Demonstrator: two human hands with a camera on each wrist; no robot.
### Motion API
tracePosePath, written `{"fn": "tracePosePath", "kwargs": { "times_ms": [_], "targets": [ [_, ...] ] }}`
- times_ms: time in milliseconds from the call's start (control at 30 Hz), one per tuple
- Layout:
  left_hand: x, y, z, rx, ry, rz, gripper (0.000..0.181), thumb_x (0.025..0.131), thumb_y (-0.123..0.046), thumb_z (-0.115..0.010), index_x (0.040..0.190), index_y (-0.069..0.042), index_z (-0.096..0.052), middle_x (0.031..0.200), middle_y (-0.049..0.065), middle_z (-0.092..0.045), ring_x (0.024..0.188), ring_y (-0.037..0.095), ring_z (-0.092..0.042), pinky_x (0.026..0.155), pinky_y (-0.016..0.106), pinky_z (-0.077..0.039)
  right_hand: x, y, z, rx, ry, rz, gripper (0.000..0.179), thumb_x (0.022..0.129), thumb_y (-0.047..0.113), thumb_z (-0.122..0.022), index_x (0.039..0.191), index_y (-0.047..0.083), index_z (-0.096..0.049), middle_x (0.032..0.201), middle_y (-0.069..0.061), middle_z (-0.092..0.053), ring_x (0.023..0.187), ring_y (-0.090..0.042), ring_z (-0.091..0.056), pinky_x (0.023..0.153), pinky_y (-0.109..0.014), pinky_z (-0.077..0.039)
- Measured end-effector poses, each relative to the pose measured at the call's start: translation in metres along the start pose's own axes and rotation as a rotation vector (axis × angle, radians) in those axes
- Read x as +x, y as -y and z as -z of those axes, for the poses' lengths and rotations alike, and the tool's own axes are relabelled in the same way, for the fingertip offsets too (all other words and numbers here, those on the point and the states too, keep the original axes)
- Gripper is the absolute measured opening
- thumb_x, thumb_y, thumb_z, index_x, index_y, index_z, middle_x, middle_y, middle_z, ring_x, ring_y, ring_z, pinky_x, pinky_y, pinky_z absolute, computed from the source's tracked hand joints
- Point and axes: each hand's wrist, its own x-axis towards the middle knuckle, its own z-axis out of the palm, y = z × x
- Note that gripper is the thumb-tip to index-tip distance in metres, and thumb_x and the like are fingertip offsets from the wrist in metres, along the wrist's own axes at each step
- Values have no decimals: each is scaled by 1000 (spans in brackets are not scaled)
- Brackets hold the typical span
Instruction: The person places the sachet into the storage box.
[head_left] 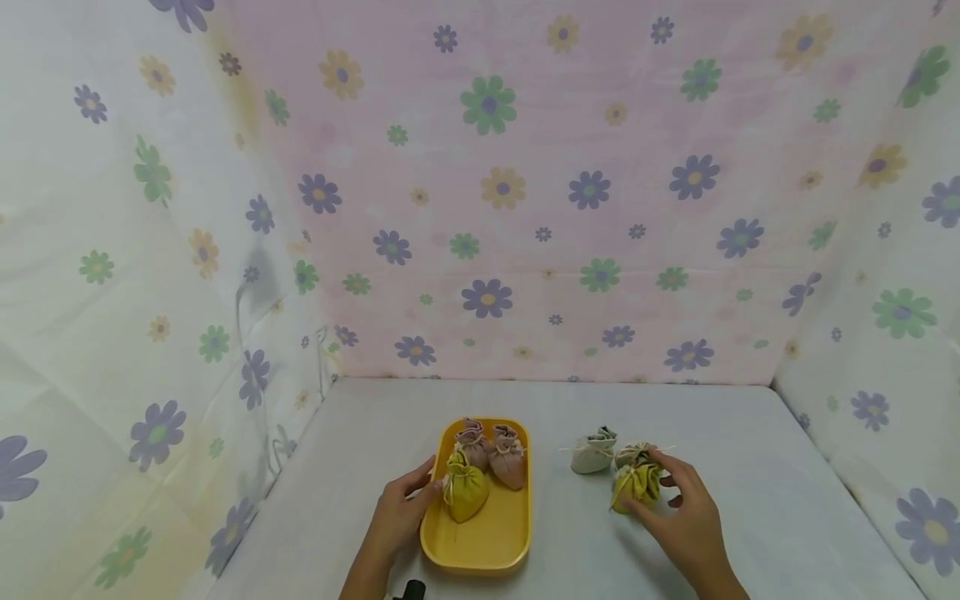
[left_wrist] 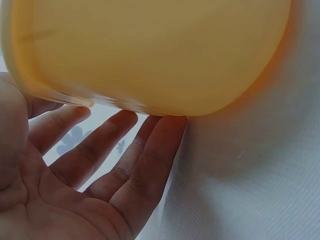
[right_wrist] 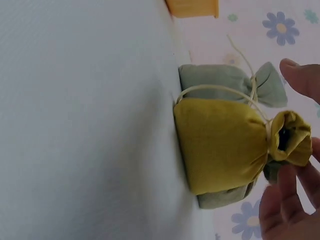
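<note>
My left hand [head_left: 401, 508] holds the left side of a yellow tray [head_left: 480, 557], thumb at its rim and fingertips against its outer wall [left_wrist: 150, 60]. Inside the tray are a mustard-yellow drawstring pouch [head_left: 467, 493] and two dusty-pink pouches, one left [head_left: 472, 450] and one right [head_left: 508, 463]. To the right, my right hand [head_left: 686, 508] is spread around the neck of another mustard-yellow pouch [right_wrist: 220, 145]. Its thumb [right_wrist: 302, 80] stands apart from the cloth; the other fingers are by the gathered top. Whether they touch it, I cannot tell.
A pale grey-green pouch [head_left: 592, 454] stands left of the yellow one. Another greyish pouch [head_left: 633, 454] sits right behind it, partly hidden. The white table [head_left: 360, 433] is enclosed by flowered cloth [head_left: 555, 275]. A small black object [head_left: 413, 590] shows at the bottom edge.
</note>
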Motion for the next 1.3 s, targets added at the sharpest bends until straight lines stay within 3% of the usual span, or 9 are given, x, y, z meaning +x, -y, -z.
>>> {"fn": "tracePosePath", "kwargs": {
  "times_ms": [233, 433, 867, 1300],
  "targets": [
    [-2, -5, -1, -14, 1, 24, 55, 97, -44, -71, 148, -25, -59, 146, 16, -61, 137, 38, -56, 108, 56, -51, -2, -15, -2, 36, 35, -7, 86, 71, 23, -98, 147, 18, -58, 136, -2, -60, 101, -4, -61, 73, -20, -59],
    [-3, -5, -2, -13, -4, 23, 54, 98, -42, -71, 147, -24, -59, 145, 16, -63, 136, 37, -57, 108, 55, -51, -1, -18, -4, 45, -24, 7, 79, 70, 5, -95, 142, 15, -62, 128, -3, -68, 95, -7, -68, 73, -16, -59],
    [-2, -3, -2, -11, 0, 18, 55, 98, -43, -71, 148, -26, -58, 145, 14, -63, 137, 36, -56, 108, 54, -51, 4, -10, -7, 128, -139, -5, 31, 81, 7, -88, 110, 13, -77, 105, -2, -77, 84, 7, -66, 70, -8, -55],
    [-3, -5, -2, -2, -8, 33, 53, 98, -41, -71, 148, -26, -59, 146, 15, -62, 136, 37, -57, 108, 55, -51, 5, -1, -7, 158, -189, 25, 23, 81, 5, -88, 101, 11, -78, 97, -1, -78, 77, 5, -68, 69, -6, -54]
  ]
}}
